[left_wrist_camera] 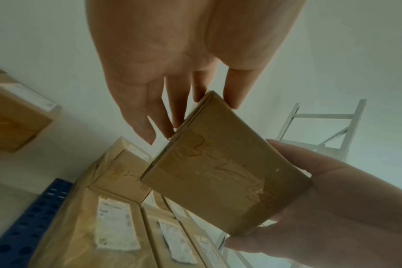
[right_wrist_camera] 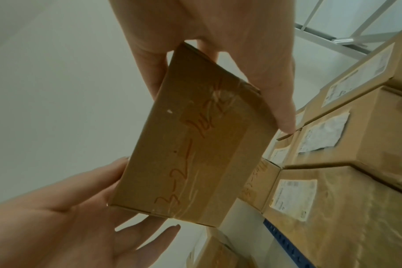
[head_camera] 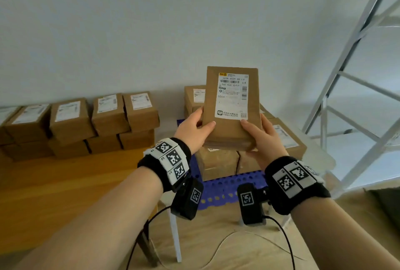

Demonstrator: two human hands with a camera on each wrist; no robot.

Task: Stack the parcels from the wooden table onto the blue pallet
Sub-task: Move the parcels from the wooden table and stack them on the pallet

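A brown cardboard parcel (head_camera: 232,107) with a white shipping label is held up in the air, its label facing me. My left hand (head_camera: 203,118) pinches its lower left side, thumb on the front and fingers behind. My right hand (head_camera: 255,126) grips its lower right side the same way. The parcel's taped end (left_wrist_camera: 225,174) (right_wrist_camera: 195,145) bears red handwriting. Below it, several parcels (head_camera: 218,161) lie stacked on the blue pallet (head_camera: 227,185). To the left, several more parcels (head_camera: 71,122) stand in two layers on the wooden table (head_camera: 65,183).
A white metal rack (head_camera: 346,75) rises at the right, close to the pallet. Black and white cables (head_camera: 216,248) trail over the floor in front. A white table leg (head_camera: 175,237) stands between table and pallet. A pale wall is behind everything.
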